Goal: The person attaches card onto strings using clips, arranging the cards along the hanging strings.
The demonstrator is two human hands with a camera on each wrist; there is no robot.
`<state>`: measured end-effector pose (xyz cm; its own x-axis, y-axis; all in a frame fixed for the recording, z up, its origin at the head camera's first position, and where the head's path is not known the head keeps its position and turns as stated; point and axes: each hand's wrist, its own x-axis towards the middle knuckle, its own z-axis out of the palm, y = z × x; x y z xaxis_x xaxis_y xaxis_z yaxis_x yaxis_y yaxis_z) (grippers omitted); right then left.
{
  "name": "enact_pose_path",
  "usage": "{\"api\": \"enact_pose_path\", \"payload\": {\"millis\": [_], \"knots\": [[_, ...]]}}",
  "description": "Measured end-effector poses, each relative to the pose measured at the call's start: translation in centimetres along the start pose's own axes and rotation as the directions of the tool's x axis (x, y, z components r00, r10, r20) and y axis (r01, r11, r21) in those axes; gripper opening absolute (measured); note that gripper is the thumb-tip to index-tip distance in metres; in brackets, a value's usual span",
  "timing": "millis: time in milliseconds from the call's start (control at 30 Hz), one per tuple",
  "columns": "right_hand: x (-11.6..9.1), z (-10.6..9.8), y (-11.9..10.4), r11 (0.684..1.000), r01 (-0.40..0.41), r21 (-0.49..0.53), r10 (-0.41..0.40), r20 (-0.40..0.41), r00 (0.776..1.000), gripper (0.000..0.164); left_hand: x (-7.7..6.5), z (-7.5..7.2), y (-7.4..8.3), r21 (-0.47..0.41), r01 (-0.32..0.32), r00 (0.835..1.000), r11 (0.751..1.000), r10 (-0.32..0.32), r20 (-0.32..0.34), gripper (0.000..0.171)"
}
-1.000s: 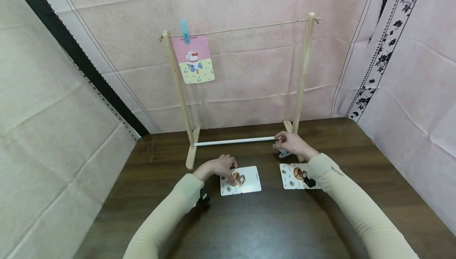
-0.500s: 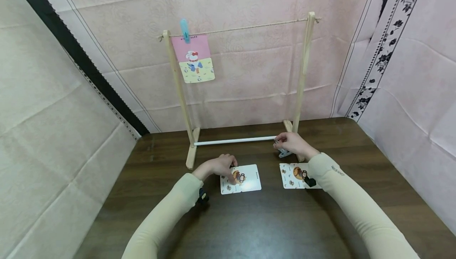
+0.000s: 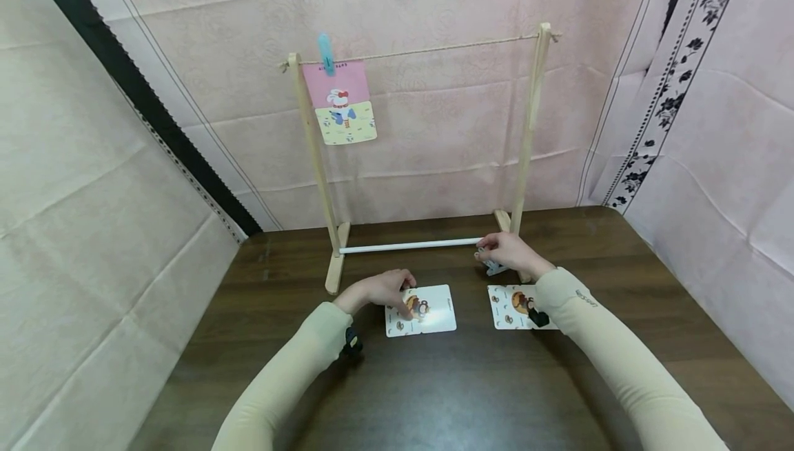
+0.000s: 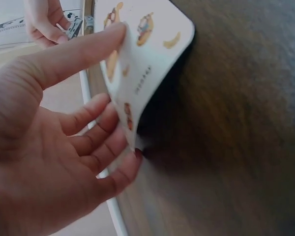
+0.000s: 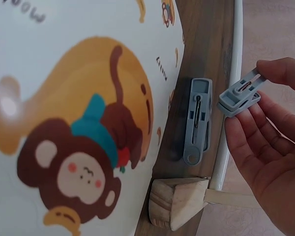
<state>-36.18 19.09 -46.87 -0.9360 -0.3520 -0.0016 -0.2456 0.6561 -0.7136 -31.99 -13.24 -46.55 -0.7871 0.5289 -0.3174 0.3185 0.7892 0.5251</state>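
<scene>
My left hand (image 3: pixel 383 290) pinches a white card (image 3: pixel 437 309) printed with a monkey, its thumb over the face and its fingers at the far edge. In the left wrist view the card's near corner tilts up off the wood, with dark shadow beneath. My right hand (image 3: pixel 511 251) pinches a grey-blue clothespin (image 5: pixel 243 96) between thumb and fingers at its handle end. Below it, a second grey-blue clothespin (image 5: pixel 196 120) lies on the table near the rack's wooden foot (image 5: pixel 179 201). Another monkey card (image 3: pixel 504 307) lies partly hidden under the right wrist.
A wooden rack with a white bottom bar (image 3: pixel 409 246) stands at the table's back. From its string (image 3: pixel 434 50) hangs a pink-and-yellow card (image 3: pixel 344 106) on a blue clothespin (image 3: pixel 326 54). The right post (image 3: pixel 530 120) rises behind my right hand. Pale cloth (image 3: pixel 428 182) surrounds the table.
The card in my left hand has tilted slightly, and its glare has shifted. My right hand stays in almost the same place. The whole head view has shifted a little.
</scene>
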Motion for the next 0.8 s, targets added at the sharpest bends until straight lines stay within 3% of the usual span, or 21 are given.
{"api": "enact_pose_path", "payload": {"millis": [167, 567, 800], "knots": [[-0.1, 0.0, -0.1, 1.000, 0.001, -0.006, -0.001, 0.003, 1.000, 0.042, 0.3, 0.3, -0.6, -0.032, -0.026, 1.000, 0.999, 0.025, -0.014, 0.068], [-0.3, 0.2, 0.0, 1.000, 0.003, 0.000, -0.003, -0.008, 1.000, 0.043, 0.6, 0.3, -1.4, -0.088, -0.071, 0.997, 0.994, 0.069, -0.022, 0.065], [-0.2, 0.2, 0.6, 1.000, 0.010, 0.021, -0.010, -0.017, 1.000, 0.044, 0.3, 0.1, -1.9, -0.205, -0.087, 0.995, 0.975, 0.075, -0.065, 0.064]]}}
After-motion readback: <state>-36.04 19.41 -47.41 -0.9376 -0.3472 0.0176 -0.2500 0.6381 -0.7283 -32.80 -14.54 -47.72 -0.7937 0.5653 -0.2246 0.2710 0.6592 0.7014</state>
